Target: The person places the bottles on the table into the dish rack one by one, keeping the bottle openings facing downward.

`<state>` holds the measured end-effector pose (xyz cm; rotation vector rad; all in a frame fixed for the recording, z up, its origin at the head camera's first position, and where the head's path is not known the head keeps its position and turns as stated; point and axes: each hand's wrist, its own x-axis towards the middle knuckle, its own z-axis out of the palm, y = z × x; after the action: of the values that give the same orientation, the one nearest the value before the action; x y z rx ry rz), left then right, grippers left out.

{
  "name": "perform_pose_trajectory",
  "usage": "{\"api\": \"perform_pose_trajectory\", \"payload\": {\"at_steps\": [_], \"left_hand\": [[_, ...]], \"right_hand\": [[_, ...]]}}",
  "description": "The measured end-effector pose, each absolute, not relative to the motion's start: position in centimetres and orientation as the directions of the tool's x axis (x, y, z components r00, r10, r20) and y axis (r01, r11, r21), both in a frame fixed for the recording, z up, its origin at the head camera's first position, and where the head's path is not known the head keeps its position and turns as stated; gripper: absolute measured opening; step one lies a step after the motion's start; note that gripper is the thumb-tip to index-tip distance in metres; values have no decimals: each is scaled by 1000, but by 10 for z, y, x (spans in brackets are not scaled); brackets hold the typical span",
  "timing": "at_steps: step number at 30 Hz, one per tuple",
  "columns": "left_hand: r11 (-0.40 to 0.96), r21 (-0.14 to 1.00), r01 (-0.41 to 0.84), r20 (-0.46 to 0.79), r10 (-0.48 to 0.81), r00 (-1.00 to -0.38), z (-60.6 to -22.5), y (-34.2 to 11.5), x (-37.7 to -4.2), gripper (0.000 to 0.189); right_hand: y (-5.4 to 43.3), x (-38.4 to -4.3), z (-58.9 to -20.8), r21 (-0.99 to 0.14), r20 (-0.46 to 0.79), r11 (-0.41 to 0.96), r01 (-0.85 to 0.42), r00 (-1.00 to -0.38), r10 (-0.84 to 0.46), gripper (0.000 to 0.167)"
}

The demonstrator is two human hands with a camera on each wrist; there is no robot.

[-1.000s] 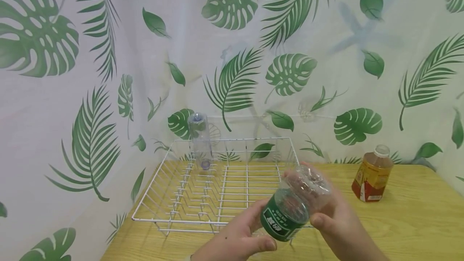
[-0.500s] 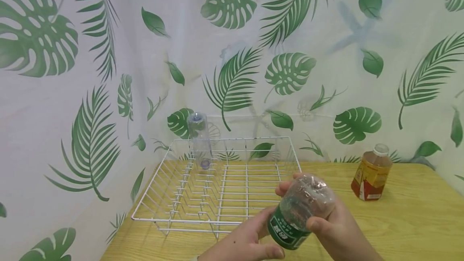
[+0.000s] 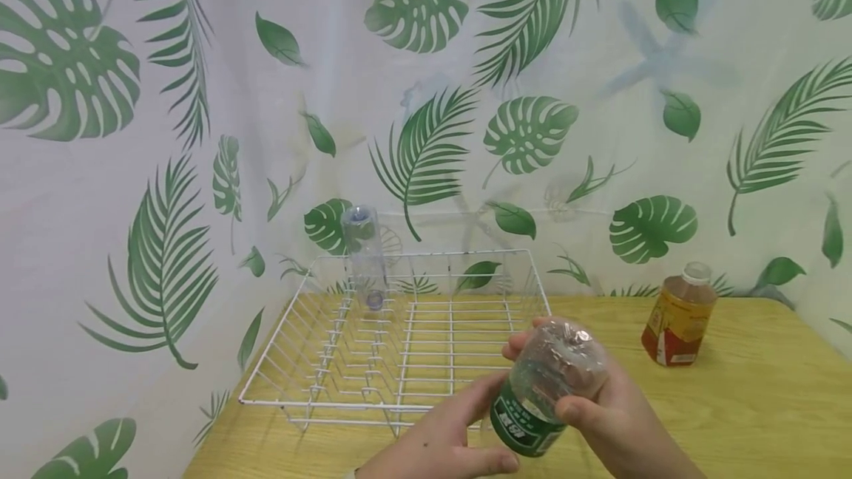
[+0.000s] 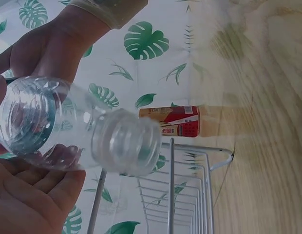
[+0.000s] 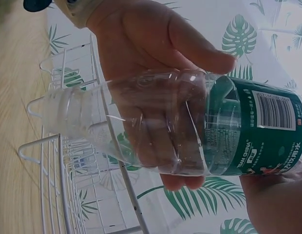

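Note:
A clear plastic bottle with a green label (image 3: 529, 420) is held tilted in the air, base up, in front of the wire rack. My right hand (image 3: 615, 409) grips it near the base, thumb on the near side. My left hand (image 3: 449, 435) lies around the lower part, its fairly straight fingers behind the bottle and its thumb stretched out beside it. Capless, the bottle neck (image 4: 136, 144) points downward past the rack edge. In the right wrist view, the left fingers (image 5: 151, 131) show through the clear wall.
A white wire dish rack (image 3: 413, 361) stands on the wooden table (image 3: 752, 420). Inside its back left part stands a clear, purple-tinted bottle (image 3: 366, 261). To the right is a bottle with an orange-red label (image 3: 679, 320). Leaf-patterned cloth (image 3: 559, 35) hangs behind.
The green-label bottle has moved slightly right and down, with its base turned more toward me. My right hand shifted its hold around it, and the left hand followed slightly.

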<state>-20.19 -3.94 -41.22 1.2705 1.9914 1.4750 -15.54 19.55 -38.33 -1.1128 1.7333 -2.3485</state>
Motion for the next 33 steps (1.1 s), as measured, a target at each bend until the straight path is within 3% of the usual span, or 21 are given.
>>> {"api": "perform_pose_trajectory", "payload": {"at_steps": [9,16,27,33], "left_hand": [[261,842,472,166,707,-687,-402,-66,-204,73],[394,740,545,273,565,-779,-392,-108,-217,74],[622,638,454,305,337,-891,-392,-189,-257,82],[695,627,351,246,250,-936,-396,-231,-271,84]], "right_hand": [[194,-157,-382,-862,494,-348,-369,-768,-407,58],[196,-158,-381,-876,470,-325,-357,-781,-410,57],[198,-159,-379,-884,461,-285,-370,-794,-396,53],[198,-160,-380,-892,444,-278,-356,-806,-391,51]]}}
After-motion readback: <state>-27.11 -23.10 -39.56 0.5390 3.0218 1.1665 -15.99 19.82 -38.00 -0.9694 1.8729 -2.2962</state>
